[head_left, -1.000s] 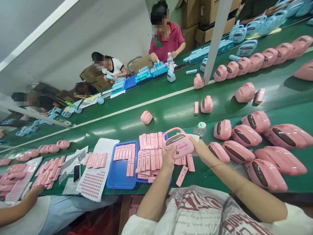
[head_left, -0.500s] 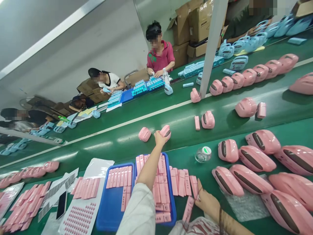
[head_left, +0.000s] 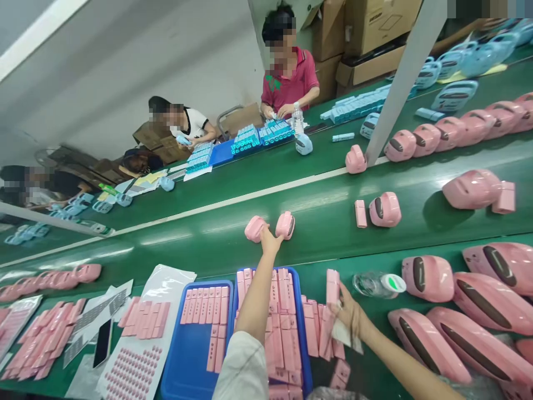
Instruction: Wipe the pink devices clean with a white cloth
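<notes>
My left hand reaches onto the green conveyor between two rounded pink plastic housings. Its fingers are spread, with some at the left housing and the thumb close by the right housing. Whether it presses on either one is hard to see. In my right hand, which is blurred, a long pink plastic bar is held upright at the near table. Beneath that hand lie more loose pink bars. A blue tray packed with pink bars stands under my left forearm.
Another blue tray holds a few bars. A clear bottle lies beside larger pink housings. To the left are a sticker sheet, a phone and piled bars. A slanted post and co-workers are across the line.
My left hand has let go of the right housing and spread its fingers toward the left one. My right hand has raised a pink bar from the table. The bottle appears tipped over.
</notes>
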`<state>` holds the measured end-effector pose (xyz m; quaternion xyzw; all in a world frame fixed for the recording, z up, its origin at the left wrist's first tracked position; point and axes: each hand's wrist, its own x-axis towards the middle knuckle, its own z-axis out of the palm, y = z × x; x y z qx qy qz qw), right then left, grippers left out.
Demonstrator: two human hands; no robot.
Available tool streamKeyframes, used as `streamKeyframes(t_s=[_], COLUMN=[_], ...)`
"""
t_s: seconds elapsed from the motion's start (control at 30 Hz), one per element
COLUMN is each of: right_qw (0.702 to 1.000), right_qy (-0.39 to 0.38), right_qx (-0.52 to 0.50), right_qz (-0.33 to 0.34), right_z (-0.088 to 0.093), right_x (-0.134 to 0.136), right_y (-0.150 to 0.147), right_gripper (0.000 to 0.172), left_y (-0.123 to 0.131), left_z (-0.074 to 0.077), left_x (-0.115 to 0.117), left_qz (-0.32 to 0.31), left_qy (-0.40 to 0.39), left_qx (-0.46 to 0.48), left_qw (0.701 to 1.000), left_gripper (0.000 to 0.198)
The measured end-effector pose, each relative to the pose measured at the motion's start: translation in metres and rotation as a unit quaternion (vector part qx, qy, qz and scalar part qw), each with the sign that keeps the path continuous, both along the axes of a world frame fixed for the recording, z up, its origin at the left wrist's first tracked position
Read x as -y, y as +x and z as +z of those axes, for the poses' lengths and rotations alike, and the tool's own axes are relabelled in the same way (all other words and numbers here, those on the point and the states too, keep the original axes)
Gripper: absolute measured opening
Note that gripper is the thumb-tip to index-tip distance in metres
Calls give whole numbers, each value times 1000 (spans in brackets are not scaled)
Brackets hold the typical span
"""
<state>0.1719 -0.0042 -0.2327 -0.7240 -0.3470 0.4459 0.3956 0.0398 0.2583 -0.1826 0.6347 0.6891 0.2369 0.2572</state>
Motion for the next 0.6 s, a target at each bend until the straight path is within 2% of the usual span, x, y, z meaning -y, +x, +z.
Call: streamKeyframes(t_s=[0.07,0.17,0.23,0.3,0.37,0.43,0.5,0.6], right_qw=[999,998,998,996,991,983,973,949], right_qy=[-43,-35,-14,4,12,10,2,-8], right_qx=[-23,-27,-47,-86,-133,-184,-231,-311], right_qz=[-12,-35,-39,-30,-15,3,20,39], right_z=[4,9,16,25,36,46,56,70], right_x=[-52,-119,-147,-155,-145,-118,-81,-20], right_y=[-3,0,2,2,-3,-10,-16,-16], right_gripper=[67,64,61,55,45,32,26,31], left_y=[-16,-40,-52,-61,-67,-69,-71,-75], left_z=[13,24,24,17,9,4,4,14], left_x=[-7,-21,-30,-37,-40,-40,-38,-29], left_qz=[25,82,105,109,105,108,121,123], left_qy=[30,36,4,-38,-67,-75,-69,-43], left_qx=[-18,-38,-37,-22,2,24,45,89], left_qw=[999,995,994,993,992,991,989,988], left_gripper=[54,58,55,42,32,30,31,24])
